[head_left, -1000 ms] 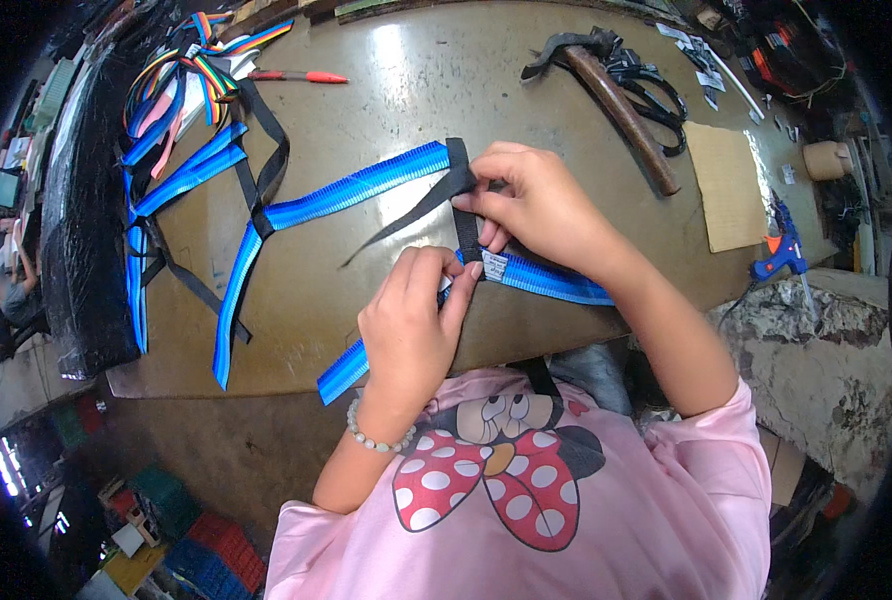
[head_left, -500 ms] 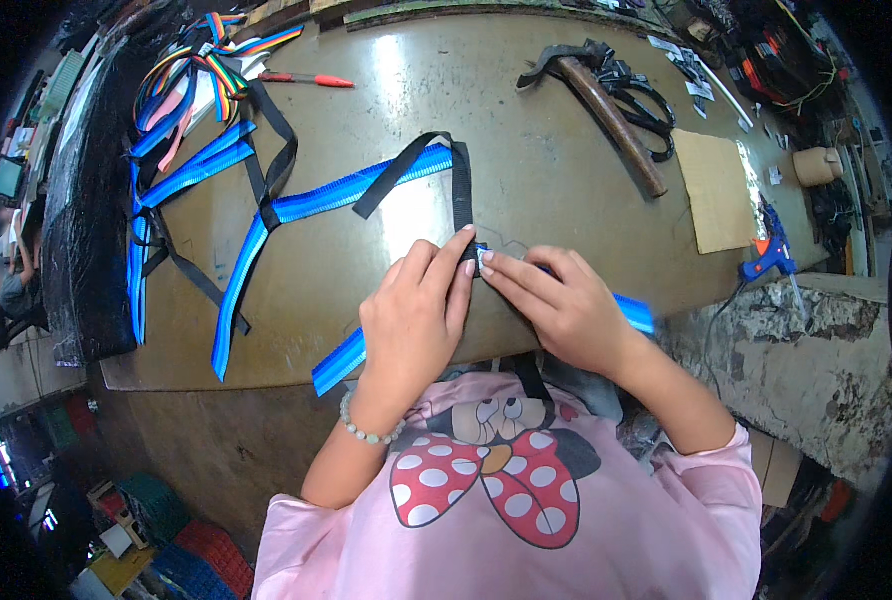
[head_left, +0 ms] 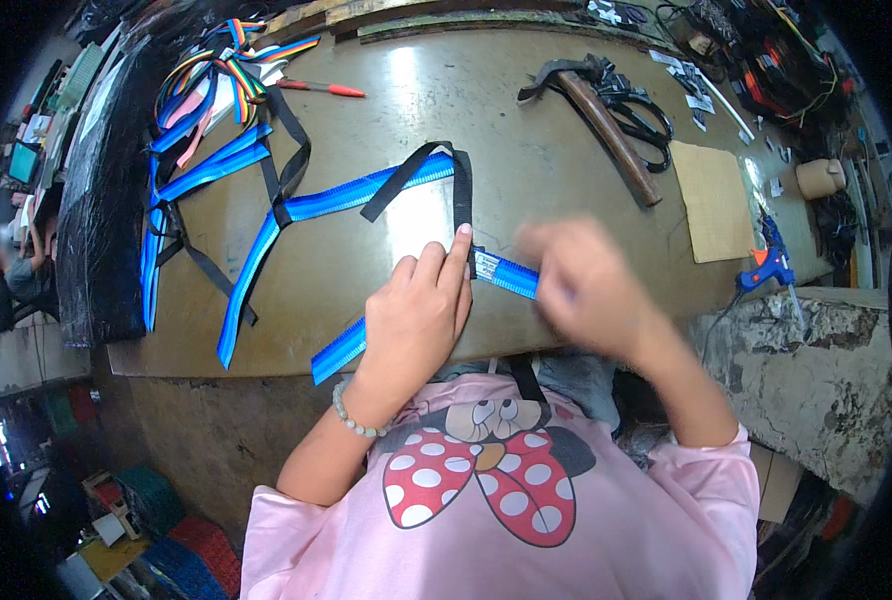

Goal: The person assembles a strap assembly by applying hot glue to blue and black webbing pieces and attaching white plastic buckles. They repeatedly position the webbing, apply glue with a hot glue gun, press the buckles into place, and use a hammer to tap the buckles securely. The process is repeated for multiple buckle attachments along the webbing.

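Note:
My left hand [head_left: 416,307] presses down on the near end of a black strap [head_left: 463,195], where it meets a blue webbing strap [head_left: 339,350] running beneath the hand. Its fingers lie close together, index fingertip on the black strap. A small pale printed label [head_left: 486,264] shows on the blue strap beside the join. My right hand [head_left: 591,290] is blurred, over the right part of that strap; its fingers are curled in, but whether they hold anything is smeared. Another blue strap [head_left: 366,193] with black pieces stretches off to the left.
Striped ribbons [head_left: 231,85] and a red pen [head_left: 323,88] lie at the far left. A hammer [head_left: 606,135] and black scissors [head_left: 646,130] are at the far right. Nearby are a tan cardboard sheet [head_left: 711,203] and a blue glue gun [head_left: 768,265] at the table's right edge.
My right hand has lifted off the join and swung right, uncovering the label and part of the blue strap. My left hand stays on the join.

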`<state>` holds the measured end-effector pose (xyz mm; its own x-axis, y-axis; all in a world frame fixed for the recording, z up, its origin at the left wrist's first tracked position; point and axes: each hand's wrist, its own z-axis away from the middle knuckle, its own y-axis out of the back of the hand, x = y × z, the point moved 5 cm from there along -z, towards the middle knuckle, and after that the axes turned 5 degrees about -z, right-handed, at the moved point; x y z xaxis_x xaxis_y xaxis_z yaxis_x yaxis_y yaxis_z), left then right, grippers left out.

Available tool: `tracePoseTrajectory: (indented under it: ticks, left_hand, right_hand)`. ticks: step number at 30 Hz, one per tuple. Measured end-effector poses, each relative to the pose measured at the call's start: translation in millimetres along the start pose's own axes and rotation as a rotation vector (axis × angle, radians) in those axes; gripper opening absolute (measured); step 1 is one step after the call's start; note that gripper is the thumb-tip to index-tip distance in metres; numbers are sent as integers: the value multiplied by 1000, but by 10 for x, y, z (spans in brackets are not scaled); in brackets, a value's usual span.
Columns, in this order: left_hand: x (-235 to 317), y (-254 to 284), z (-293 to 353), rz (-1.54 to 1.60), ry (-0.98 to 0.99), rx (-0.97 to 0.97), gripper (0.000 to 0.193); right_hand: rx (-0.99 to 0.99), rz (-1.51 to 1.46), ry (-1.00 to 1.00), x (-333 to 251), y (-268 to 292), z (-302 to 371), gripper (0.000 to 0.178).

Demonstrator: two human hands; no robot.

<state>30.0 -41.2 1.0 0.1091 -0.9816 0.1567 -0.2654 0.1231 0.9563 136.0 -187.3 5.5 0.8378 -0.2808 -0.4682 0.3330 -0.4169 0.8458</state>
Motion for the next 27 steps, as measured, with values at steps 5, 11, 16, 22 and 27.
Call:
tracePoseTrajectory:
  ticks: [5, 11, 16, 22, 27]
  left_hand:
    - [-162, 127, 61, 241, -7, 62, 38]
    - [-435, 164, 286, 512, 265, 226, 28]
    - [-505, 110, 323, 592, 297, 211, 30]
    - [-515, 128, 320, 618, 295, 160, 34]
    - [-509, 128, 324, 610, 294, 183, 31]
  right_hand:
    - [212, 499, -436, 939, 442, -490, 38]
    - [359, 161, -464, 376, 781, -428, 38]
    - [316, -300, -251, -475, 545, 28, 30]
    - [67, -245, -317, -455, 195, 201, 32]
    - [-216, -79, -343, -446, 75, 200, 34]
